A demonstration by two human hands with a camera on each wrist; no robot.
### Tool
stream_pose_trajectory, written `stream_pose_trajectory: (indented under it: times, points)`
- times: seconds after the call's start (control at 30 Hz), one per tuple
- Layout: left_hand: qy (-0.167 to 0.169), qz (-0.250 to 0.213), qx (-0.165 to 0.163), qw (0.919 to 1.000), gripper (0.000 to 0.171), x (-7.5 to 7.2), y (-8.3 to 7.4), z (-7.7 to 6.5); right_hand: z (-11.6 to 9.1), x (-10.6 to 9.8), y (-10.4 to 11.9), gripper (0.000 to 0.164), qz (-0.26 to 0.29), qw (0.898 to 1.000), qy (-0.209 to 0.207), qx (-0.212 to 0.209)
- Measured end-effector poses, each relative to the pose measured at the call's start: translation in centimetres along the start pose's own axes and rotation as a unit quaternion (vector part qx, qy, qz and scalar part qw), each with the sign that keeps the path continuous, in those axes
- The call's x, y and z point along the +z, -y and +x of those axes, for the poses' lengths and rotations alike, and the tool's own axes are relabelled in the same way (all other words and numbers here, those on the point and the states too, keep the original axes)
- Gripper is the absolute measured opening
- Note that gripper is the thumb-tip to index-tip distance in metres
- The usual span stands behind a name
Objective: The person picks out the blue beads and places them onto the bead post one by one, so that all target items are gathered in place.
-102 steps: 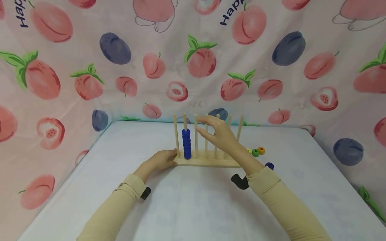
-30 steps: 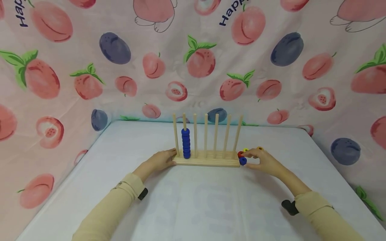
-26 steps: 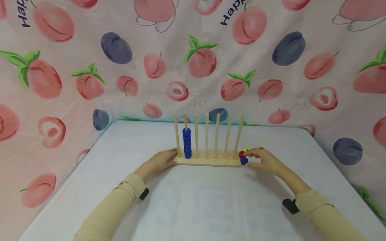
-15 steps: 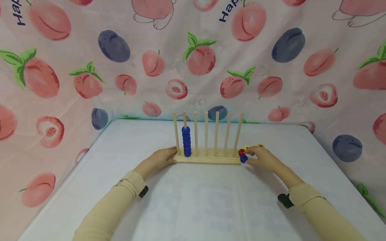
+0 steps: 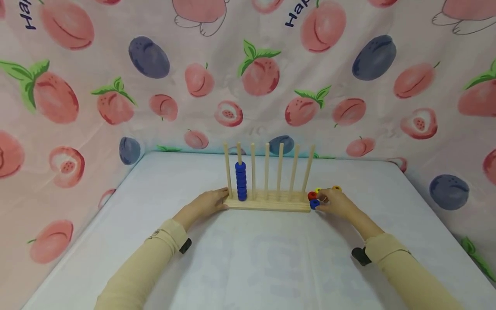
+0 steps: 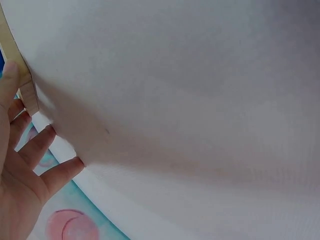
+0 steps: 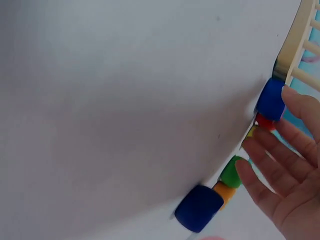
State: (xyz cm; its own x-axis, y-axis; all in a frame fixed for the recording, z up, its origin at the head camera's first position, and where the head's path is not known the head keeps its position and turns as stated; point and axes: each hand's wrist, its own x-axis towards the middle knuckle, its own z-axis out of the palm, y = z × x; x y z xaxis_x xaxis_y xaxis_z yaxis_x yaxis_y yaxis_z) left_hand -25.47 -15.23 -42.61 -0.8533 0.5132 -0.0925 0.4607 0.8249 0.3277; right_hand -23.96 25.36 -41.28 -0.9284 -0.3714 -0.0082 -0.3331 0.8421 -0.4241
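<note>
We logged the right hand (image 5: 336, 203) low on the counter (image 5: 271, 258) at the right end of the wooden peg rack (image 5: 267, 206). A few seconds before, it had been up among the pegs; since then it had dropped to the loose beads, and over the last second it barely shifted. We judged that it had gone for another bead.

Its thumb lay against a blue bead (image 7: 270, 99) that touched the rack's end, with a red bead (image 7: 265, 122) just behind. The fingers were nearly straight and spread, not closed round anything. Green (image 7: 231, 172) and orange (image 7: 224, 192) beads and a second blue bead (image 7: 198, 208) sat nearby on the counter.

The left hand (image 5: 209, 203) had not moved: fingers relaxed and spread, fingertips (image 6: 10, 75) pressed to the rack's left end, bracing it.

The rack's long axis ran left to right across our view, near the middle of the counter. Its seven pegs stood upright. A stack of blue beads (image 5: 241, 181) filled the second peg from the left; the others were bare.
</note>
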Motion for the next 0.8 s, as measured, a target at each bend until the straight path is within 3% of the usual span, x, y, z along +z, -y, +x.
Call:
stream_pose_trajectory:
  times: [0.17,0.8]
  points:
    - [-0.001,-0.005,0.001,1.0,0.06,0.02,0.01,0.33,0.15,0.24,0.16,0.028,0.004,1.0,-0.008,0.029]
    - [0.008,-0.01,-0.013,0.9998,0.06,-0.29,-0.03,0.29,0.07,-0.04,0.91,0.026,0.01,0.999,-0.013,0.028]
